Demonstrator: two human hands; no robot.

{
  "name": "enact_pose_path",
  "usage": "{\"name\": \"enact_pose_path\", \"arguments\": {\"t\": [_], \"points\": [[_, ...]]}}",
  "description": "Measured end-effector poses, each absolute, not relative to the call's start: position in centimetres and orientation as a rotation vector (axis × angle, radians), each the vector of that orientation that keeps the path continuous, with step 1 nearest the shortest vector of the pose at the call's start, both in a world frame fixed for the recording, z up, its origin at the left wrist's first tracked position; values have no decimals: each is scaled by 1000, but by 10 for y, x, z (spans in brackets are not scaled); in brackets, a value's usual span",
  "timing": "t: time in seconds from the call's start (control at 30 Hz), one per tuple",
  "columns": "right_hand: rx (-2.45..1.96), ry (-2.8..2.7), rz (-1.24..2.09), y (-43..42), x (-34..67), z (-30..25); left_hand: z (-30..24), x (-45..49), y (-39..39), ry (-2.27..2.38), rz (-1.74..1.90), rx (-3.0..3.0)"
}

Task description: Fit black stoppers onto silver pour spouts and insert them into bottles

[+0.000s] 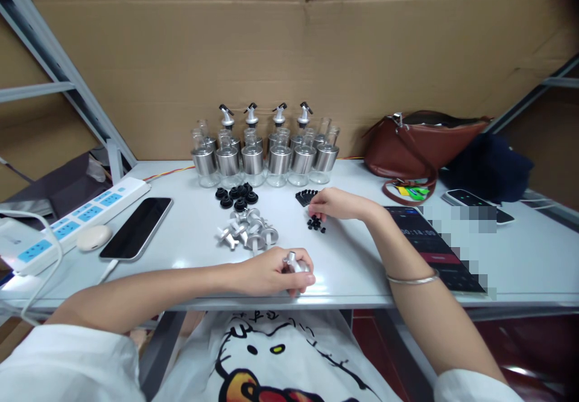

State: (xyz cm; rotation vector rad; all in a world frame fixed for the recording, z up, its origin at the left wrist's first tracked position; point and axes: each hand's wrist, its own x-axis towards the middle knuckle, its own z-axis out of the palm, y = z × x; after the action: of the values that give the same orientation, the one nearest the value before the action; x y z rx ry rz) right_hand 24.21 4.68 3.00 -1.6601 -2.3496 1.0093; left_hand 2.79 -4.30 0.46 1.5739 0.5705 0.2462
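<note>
My left hand [271, 274] rests near the table's front edge, fingers closed around a silver metal pourer spout [292, 262]. My right hand [337, 204] reaches further back, its fingertips pinched down at a small heap of tiny black plugs [316, 224]; what sits between the fingers is hidden. A pile of silver spouts [248, 230] lies just behind my left hand. Black rubber stoppers [236, 197] sit behind that pile. A row of glass and steel oil bottles [266, 158] stands at the back, several with spouts fitted.
A phone on a cable [138, 227], a white earbud case [93, 237] and a power strip [72, 222] lie at the left. At the right are a dark tablet [429, 248], another phone [470, 200], a brown bag [418, 143] and dark cloth [491, 170]. Cardboard backs the white table [362, 269].
</note>
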Motion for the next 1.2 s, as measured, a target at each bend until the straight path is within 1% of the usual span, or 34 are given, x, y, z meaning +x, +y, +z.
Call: {"name": "enact_pose_path", "arguments": {"t": [0.23, 0.4, 0.63, 0.87, 1.2], "points": [[-1673, -2366, 1121, 42, 241, 34, 2, 27, -42, 565, 249, 1591], [-1766, -2242, 1367, 38, 251, 40, 2, 26, -41, 564, 253, 1585], [-1570, -2597, 1161, 42, 255, 34, 2, 28, -41, 556, 255, 1571], [-1507, -2624, 1091, 43, 250, 31, 1, 28, -42, 550, 255, 1580], [-1414, -2662, 1086, 42, 246, 30, 2, 29, -42, 562, 256, 1584]]}}
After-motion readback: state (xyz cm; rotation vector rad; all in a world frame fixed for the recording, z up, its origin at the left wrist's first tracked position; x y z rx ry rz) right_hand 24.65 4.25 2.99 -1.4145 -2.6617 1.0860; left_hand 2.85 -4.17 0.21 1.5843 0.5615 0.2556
